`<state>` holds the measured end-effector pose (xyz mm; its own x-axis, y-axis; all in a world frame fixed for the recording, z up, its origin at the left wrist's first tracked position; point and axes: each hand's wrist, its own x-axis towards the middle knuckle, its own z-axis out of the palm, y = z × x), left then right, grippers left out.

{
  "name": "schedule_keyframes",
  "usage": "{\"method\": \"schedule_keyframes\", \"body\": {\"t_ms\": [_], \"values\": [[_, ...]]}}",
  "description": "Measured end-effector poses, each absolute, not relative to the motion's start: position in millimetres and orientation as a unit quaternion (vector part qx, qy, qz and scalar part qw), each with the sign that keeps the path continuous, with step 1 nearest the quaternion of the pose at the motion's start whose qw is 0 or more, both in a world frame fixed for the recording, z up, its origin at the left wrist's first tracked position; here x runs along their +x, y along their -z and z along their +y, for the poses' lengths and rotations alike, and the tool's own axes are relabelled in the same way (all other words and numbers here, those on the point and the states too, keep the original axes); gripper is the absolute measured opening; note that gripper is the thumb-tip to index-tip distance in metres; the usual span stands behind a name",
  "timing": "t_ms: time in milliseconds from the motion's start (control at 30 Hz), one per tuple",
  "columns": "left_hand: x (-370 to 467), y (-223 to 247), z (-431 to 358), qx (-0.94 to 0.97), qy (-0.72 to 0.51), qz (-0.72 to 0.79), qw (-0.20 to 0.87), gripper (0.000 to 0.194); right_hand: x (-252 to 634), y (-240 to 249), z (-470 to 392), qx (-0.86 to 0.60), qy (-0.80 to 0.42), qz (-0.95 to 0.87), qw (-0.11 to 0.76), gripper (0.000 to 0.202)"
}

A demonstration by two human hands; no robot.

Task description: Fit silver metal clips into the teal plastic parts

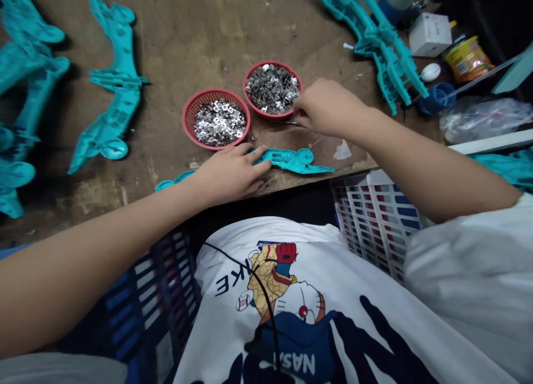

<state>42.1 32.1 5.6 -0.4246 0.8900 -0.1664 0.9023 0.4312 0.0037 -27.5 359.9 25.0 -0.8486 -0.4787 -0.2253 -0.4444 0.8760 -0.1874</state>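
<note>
A teal plastic part (291, 160) lies along the table's front edge. My left hand (235, 173) rests on its middle with the fingers spread, pressing it against the table. My right hand (318, 106) is closed in a pinch beside the right red basket (272, 116), holding a thin dark tool (291, 123) that points left. That basket is full of small metal pieces (272, 89). Left of it stands a second red basket (187, 117) with shinier metal clips (220, 123), just beyond my left hand.
More teal parts lie at the left (120, 67) and the back right (375, 45). At the right are a white box (430, 35), a blue cup (437, 98) and a plastic bag (483, 120). Crates (375, 223) stand below the table edge.
</note>
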Motion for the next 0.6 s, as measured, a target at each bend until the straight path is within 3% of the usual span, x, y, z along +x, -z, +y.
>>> {"method": "schedule_keyframes", "body": {"t_ms": [167,400,600], "values": [[37.4,-2.4,27.9,0.536,0.012,0.843,0.053,0.043,-21.6,-18.0,343.8,-0.155,-0.031,0.974,0.16,0.04],[42.7,18.9,26.1,0.465,-0.123,0.877,-0.012,0.034,16.9,-84.4,316.0,-0.276,-0.06,0.929,0.241,0.034],[59.5,37.6,31.9,0.425,-0.133,0.895,0.025,0.066,27.0,-75.3,307.9,-0.254,-0.033,0.93,0.263,0.034]]}}
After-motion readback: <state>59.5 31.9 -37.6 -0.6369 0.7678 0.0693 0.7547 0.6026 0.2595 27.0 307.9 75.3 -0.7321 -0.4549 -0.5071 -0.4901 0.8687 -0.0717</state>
